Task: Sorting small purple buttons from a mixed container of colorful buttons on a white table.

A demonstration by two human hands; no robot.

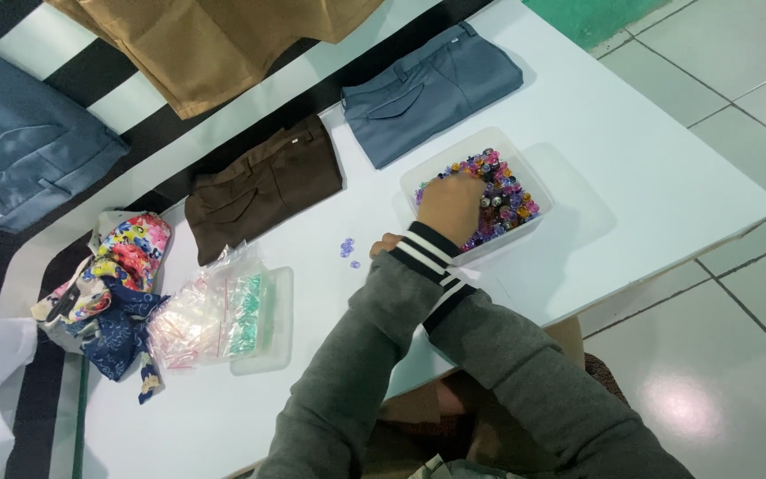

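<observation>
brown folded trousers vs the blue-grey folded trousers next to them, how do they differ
The brown folded trousers are dark brown; the blue-grey folded trousers are slate blue. The brown pair lies beside the pile of small plastic bags; the blue-grey pair lies just beyond the clear tub of beads that the right hand reaches into. Both are folded flat on the white table, pocket side up.
</observation>
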